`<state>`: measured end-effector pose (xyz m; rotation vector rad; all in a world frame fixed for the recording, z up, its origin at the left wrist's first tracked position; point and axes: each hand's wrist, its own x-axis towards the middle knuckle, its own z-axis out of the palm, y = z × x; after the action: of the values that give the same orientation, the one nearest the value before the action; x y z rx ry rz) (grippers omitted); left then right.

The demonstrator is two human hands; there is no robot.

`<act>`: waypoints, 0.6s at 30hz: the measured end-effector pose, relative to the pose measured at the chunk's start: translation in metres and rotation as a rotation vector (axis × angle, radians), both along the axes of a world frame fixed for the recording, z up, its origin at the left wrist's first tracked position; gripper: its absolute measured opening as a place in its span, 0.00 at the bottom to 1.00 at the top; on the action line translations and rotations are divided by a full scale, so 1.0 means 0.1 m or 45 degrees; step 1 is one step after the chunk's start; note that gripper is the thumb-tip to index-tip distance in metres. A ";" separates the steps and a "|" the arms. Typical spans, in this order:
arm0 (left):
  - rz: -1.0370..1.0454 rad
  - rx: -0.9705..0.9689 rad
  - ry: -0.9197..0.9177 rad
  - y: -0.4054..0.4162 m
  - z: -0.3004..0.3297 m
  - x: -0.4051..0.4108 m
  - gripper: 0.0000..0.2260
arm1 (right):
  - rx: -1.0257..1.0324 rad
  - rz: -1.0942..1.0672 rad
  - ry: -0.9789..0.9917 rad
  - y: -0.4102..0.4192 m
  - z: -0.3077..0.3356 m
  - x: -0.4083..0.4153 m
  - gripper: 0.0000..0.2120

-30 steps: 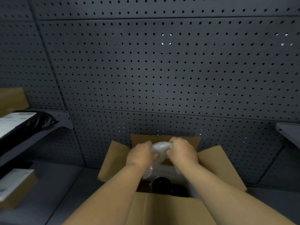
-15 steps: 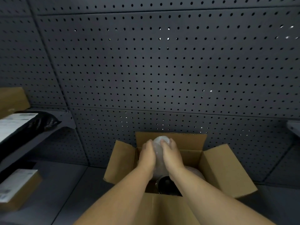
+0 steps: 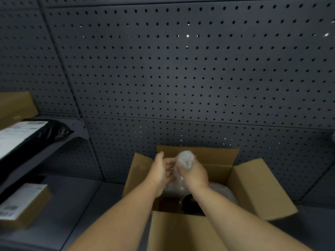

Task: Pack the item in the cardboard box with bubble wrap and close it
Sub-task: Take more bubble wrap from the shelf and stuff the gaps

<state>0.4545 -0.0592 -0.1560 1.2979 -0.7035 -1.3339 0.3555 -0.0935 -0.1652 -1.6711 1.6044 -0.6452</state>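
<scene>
Presently: right hand (image 3: 194, 173) fingers clenched on bubble wrap (image 3: 184, 160) — left hand (image 3: 160, 172) spread, steadying — over cardboard box (image 3: 253, 187), seemingly cushioning dark item (image 3: 189, 203).

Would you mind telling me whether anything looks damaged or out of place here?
Nothing stands out: the cardboard box sits upright with flaps open, and both hands hold the bubble wrap above it.
</scene>
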 end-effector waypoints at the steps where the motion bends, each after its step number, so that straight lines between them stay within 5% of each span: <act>1: -0.018 0.000 -0.049 0.01 0.01 0.01 0.25 | -0.028 -0.007 0.084 0.02 0.03 0.01 0.30; 5: -0.069 0.039 -0.416 0.03 0.08 0.11 0.19 | -0.183 0.008 0.174 0.12 0.05 0.04 0.30; 9: -0.176 0.001 -1.550 0.06 0.04 0.41 0.16 | -0.178 0.081 0.192 0.15 -0.02 0.04 0.29; 12: -0.461 0.025 -2.043 0.11 -0.06 0.56 0.16 | -0.080 0.170 0.232 0.19 -0.05 0.08 0.24; 18: -0.694 0.265 -2.201 0.20 -0.21 0.60 0.17 | 0.053 0.265 0.298 0.21 -0.16 0.22 0.21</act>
<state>0.5147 -0.0391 -0.1767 2.4209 -2.1997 -0.2946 0.3770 -0.0725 -0.1809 -1.9072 1.5608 -0.3186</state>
